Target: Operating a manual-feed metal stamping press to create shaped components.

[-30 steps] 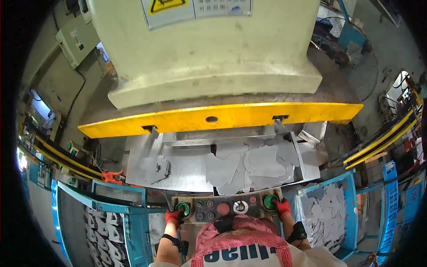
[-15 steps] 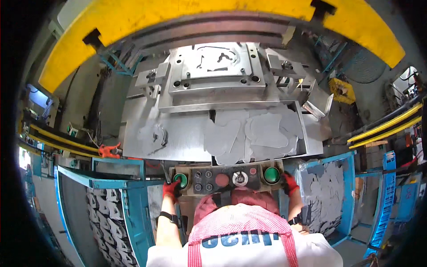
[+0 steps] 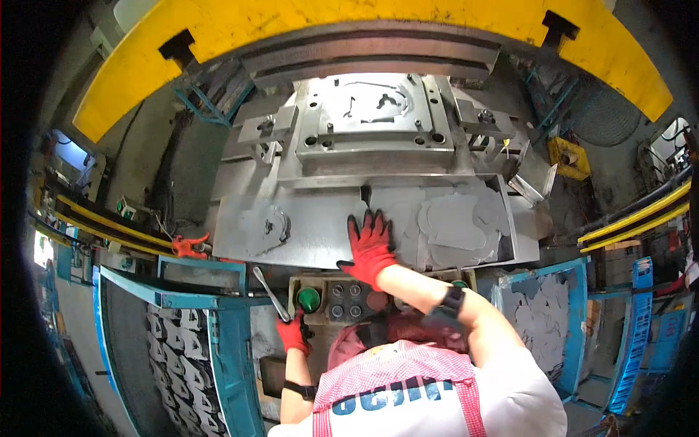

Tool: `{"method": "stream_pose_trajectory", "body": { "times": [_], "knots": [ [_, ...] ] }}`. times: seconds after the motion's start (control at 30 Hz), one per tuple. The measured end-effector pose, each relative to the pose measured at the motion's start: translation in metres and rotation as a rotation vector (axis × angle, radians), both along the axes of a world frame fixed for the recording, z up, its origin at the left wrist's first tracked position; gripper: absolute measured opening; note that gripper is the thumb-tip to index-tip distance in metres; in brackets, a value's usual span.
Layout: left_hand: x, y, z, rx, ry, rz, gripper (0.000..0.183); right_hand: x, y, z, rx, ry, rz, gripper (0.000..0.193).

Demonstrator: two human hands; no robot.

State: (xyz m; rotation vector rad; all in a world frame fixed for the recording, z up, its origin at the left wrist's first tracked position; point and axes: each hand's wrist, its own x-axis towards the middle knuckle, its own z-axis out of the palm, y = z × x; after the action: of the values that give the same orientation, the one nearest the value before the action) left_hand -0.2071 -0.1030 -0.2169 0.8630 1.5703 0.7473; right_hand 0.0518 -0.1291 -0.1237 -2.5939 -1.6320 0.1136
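Observation:
My right hand [image 3: 373,247], in a red glove with dark fingertips, reaches forward with its fingers spread. It lies over the left edge of the flat grey sheet-metal blanks [image 3: 459,227] on the steel table [image 3: 320,211]. My left hand [image 3: 293,335], gloved alike, is closed round the lower end of a slim metal wrench [image 3: 269,291], beside the left green button [image 3: 308,299] of the control panel [image 3: 336,312]. A small cut metal part [image 3: 277,226] lies on the table's left side. My right forearm partly covers the panel and its right green button.
Behind the table is a steel die [image 3: 375,138] under a yellow press frame [image 3: 364,18]. A blue bin of stamped parts [image 3: 182,349] stands at left, a blue bin of grey sheets [image 3: 535,317] at right. An orange-handled tool [image 3: 191,246] sits by the table's left corner.
My right hand has left the panel's right end and moved forward and left onto the blanks. My left hand has dropped back slightly from the green button, with the wrench now plainly visible.

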Motion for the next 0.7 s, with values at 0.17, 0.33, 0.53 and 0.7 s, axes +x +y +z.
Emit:
{"method": "stream_pose_trajectory", "body": {
  "times": [0.17,0.33,0.53,0.7],
  "knots": [
    [-0.027,0.007,-0.050,0.544,0.276,-0.112,0.065,0.001,0.030,-0.051,-0.295,-0.409,0.127,0.051],
    [0.051,0.031,0.046,0.326,-0.132,-0.302,0.025,0.070,-0.030,0.060,0.088,-0.056,0.110,0.047],
    [0.210,0.105,0.120,0.346,-0.258,-0.836,0.030,0.159,-0.128,0.010,1.128,0.455,-0.433,0.048],
    [0.295,0.136,0.164,0.120,-0.229,-0.897,0.031,0.140,-0.170,-0.031,1.211,0.870,-0.549,0.053]
  ]
}}
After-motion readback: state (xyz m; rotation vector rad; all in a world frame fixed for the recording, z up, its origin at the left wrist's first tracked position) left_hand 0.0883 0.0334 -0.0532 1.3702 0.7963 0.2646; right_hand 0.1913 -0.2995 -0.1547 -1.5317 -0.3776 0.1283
